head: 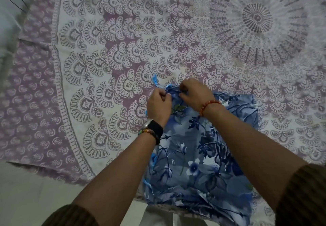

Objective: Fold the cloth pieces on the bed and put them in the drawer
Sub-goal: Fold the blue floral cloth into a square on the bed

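hands: left (159, 100), right (195, 94) pinch blue cloth (202, 164) corner (frayed) | bed (105, 49)

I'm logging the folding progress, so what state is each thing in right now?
Blue floral cloth: lying on the bed, partly hanging over its near edge, far corner gathered up, not neatly folded.
Left hand: fingers curled, pinching the cloth's far corner.
Right hand: fingers curled, pinching the same corner.
Patterned bedsheet: spread flat.
Blue tassel: sticking up beside the left hand.
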